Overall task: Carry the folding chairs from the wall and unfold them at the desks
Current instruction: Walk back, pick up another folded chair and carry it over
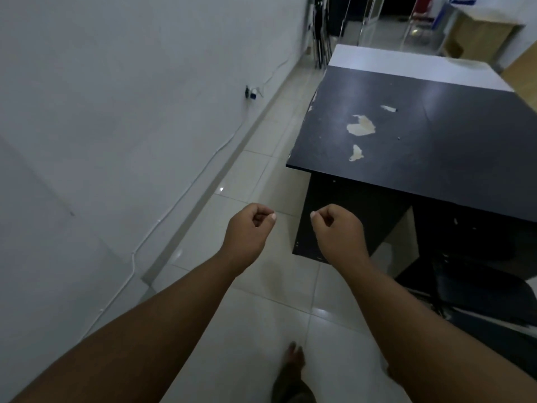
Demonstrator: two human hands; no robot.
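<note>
My left hand (247, 231) and my right hand (338, 231) are held out in front of me over the tiled floor, both curled into loose fists with nothing in them. A black desk (436, 135) with chipped patches stands to my right, and a white desk (406, 65) adjoins it further back. Dark folded chairs (319, 33) lean against the wall far ahead, beyond the desks. An unfolded black chair (479, 292) sits at the near side of the black desk, at the right edge.
A white wall (116, 112) runs along my left, with a socket (251, 93) and a thin cable trailing down to the baseboard. A tiled aisle (261, 158) lies between wall and desks. My bare foot (293, 359) shows at the bottom. Wooden furniture (482, 39) stands far right.
</note>
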